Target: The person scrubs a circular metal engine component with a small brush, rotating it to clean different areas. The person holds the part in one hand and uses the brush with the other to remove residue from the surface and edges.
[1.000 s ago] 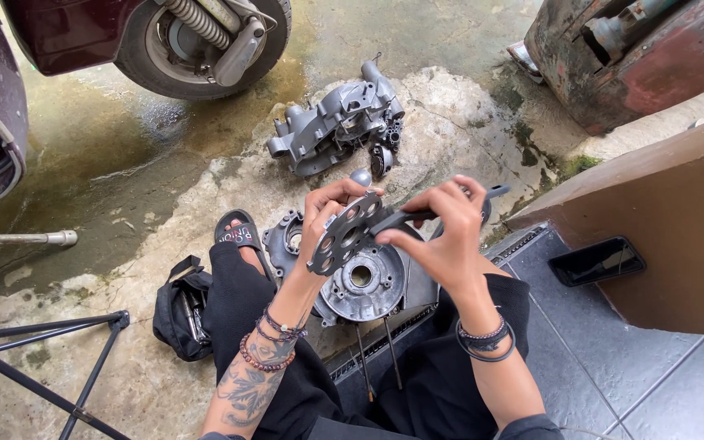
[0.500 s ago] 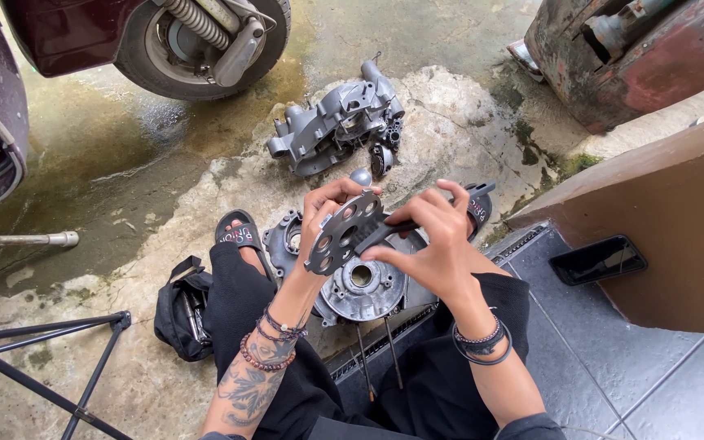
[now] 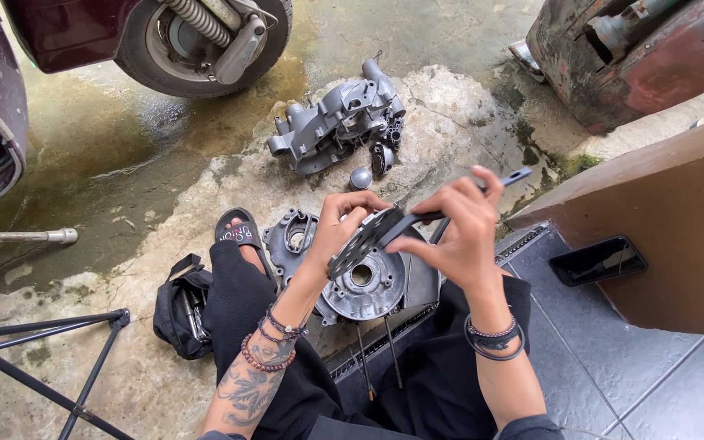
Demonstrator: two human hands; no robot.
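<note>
Fingers [image 3: 344, 213] pinch disc [image 3: 366, 239] edge — wrench [image 3: 458, 204] crosses above.

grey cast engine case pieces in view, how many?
2. One engine case lies on the wet concrete up top, near the scooter wheel. The other engine case sits between the person's legs, under the left hand. Smaller parts may be hidden.

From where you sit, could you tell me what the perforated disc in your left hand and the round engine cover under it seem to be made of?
The perforated disc, held by the left hand, looks like dark stamped steel: thin, flat, dull grey with punched round holes. The engine cover looks like cast aluminium: pale matt grey, thick, with moulded bosses. The right hand holds a dark flat tool, probably steel.
</note>
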